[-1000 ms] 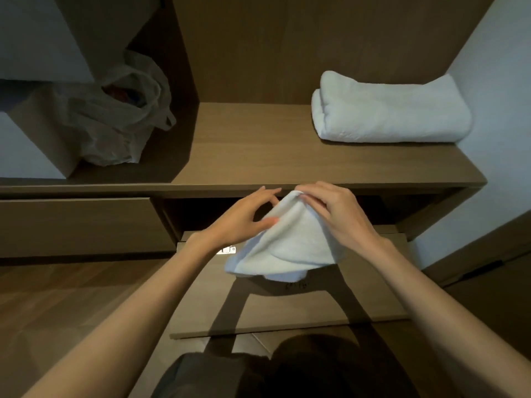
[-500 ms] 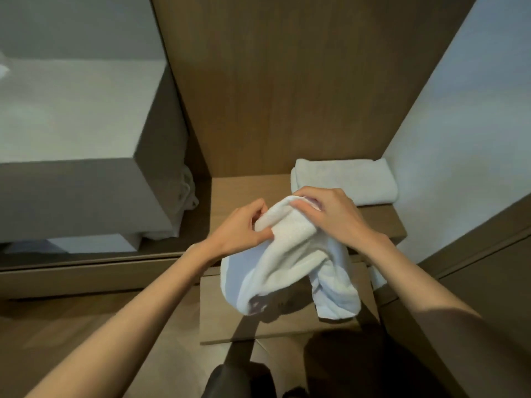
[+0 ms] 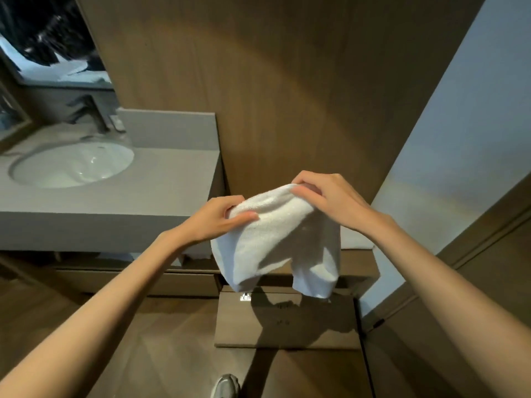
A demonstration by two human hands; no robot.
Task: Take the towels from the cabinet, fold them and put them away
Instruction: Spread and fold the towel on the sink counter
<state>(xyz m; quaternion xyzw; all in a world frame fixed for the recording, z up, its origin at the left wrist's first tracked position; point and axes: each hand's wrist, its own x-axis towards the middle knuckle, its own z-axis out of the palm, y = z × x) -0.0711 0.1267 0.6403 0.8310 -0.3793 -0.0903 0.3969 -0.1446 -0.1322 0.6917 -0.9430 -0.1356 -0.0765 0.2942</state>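
A white towel hangs bunched in the air in front of the wooden cabinet, its lower ends drooping. My left hand grips its upper left part, thumb on top of the cloth. My right hand pinches the top edge on the right. Behind my right forearm a corner of another folded white towel lies on the cabinet shelf; most of it is hidden. The open cabinet door lies flat below the hanging towel.
A grey vanity counter with a white sink and a tap fills the left. A tall wooden panel stands behind, a pale wall to the right. My shoe shows on the wooden floor.
Both hands have lifted the towel higher, away from the shelf, and it has unrolled and hangs longer. My view has risen, so the counter and sink now show.
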